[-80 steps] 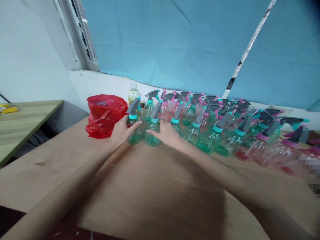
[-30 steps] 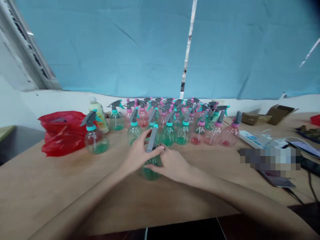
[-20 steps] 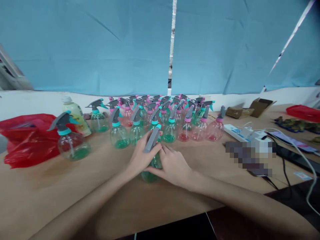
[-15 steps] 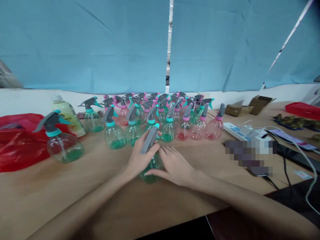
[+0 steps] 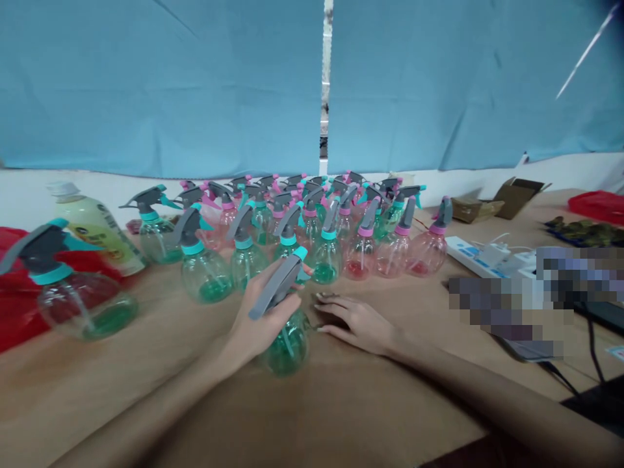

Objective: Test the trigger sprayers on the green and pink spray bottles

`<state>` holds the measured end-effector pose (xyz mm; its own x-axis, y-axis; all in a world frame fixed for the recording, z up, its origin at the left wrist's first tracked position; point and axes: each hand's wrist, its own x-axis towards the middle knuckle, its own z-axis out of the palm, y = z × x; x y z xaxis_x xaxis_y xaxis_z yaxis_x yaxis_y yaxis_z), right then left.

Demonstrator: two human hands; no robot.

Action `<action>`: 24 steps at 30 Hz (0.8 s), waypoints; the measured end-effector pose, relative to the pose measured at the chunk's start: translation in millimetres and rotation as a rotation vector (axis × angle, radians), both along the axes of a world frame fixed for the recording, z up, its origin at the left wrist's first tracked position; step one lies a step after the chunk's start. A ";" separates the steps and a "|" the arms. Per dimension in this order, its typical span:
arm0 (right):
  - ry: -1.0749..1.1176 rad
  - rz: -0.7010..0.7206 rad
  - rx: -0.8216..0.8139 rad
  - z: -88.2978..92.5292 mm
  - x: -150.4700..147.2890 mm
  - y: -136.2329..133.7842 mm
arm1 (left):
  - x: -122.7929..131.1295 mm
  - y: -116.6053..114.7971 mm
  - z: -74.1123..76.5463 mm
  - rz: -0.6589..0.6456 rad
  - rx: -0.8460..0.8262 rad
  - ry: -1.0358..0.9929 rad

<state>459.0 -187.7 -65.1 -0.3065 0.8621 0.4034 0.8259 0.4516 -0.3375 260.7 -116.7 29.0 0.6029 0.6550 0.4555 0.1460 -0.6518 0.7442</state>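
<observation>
My left hand (image 5: pixel 256 322) is wrapped round the neck of a spray bottle (image 5: pixel 287 350), just under its grey trigger head with a turquoise nozzle. The clear green body holds some green liquid and tilts slightly. To its right, my right hand (image 5: pixel 359 323) rests low over the table with fingers stretched out, apart from the bottle and holding nothing. Behind both hands stand rows of similar spray bottles, among them a green one (image 5: pixel 325 260) and a pink one (image 5: pixel 359 259). Another green spray bottle (image 5: pixel 88 305) stands at the left.
A yellowish bottle with a white cap (image 5: pixel 100 224) and a red plastic bag (image 5: pixel 17 309) are at the left. To the right lie a white power strip (image 5: pixel 470 257), an opened cardboard box (image 5: pixel 517 198), cables and a blurred-out patch. A blue curtain (image 5: pixel 195 91) hangs behind.
My right hand has come off the held spray bottle and moved right, its fingers spreading. My left hand keeps hold, the bottle shifting slightly left and nearer. The view has also shifted.
</observation>
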 end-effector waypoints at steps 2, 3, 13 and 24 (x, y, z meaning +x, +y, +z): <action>0.001 0.016 0.025 -2.4 -1.7 5.8 | -0.6 -1.4 1.5 0.016 0.016 0.013; -0.004 0.024 0.029 -3.2 -2.5 8.3 | -1.1 -2.2 2.3 0.018 0.018 0.022; 0.003 0.035 -0.001 -4.0 -3.9 14.0 | -2.7 -2.0 4.1 -0.023 0.010 0.030; -0.007 0.029 -0.048 -2.3 -3.2 11.8 | -5.0 -3.0 6.6 -0.034 0.042 0.044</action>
<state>455.8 -175.9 -67.4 -0.3343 0.8711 0.3598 0.8153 0.4588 -0.3533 255.7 -119.7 35.5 0.6447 0.6145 0.4548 0.1547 -0.6875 0.7095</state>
